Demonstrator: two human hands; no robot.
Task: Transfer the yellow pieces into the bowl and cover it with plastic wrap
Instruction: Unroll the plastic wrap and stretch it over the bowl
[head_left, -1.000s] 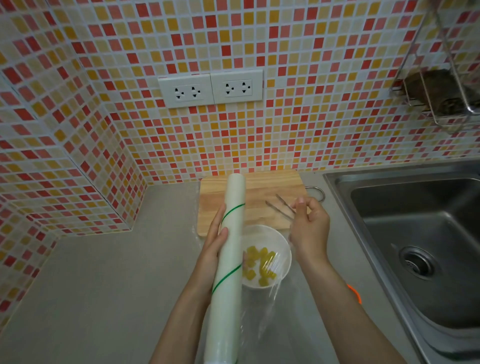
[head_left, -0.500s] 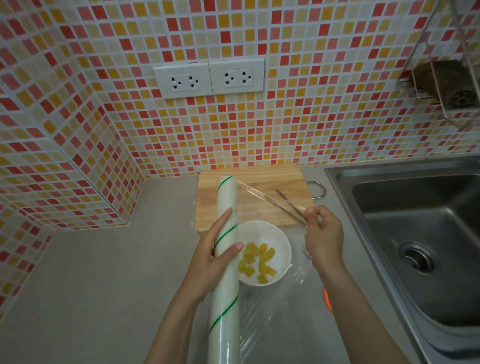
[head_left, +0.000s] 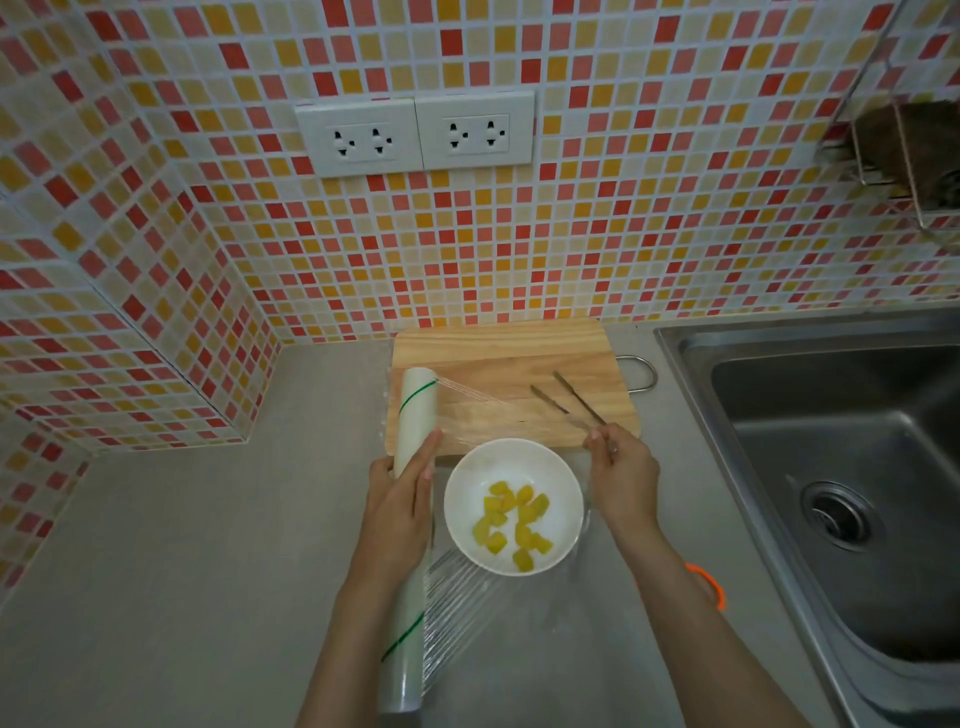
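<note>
Bowl (head_left: 511, 506) on counter below cutting board (head_left: 511, 382), yellow pieces (head_left: 511, 525) inside. Left hand (head_left: 400, 512) grips wrap roll (head_left: 413, 415); right hand (head_left: 621, 475) pinches film edge. Keep film taut, level over rim, clear of tongs (head_left: 569, 402).

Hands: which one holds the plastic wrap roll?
The left hand, curled round the plastic wrap roll beside the bowl. The right hand only pinches the pulled film's edge.
</note>
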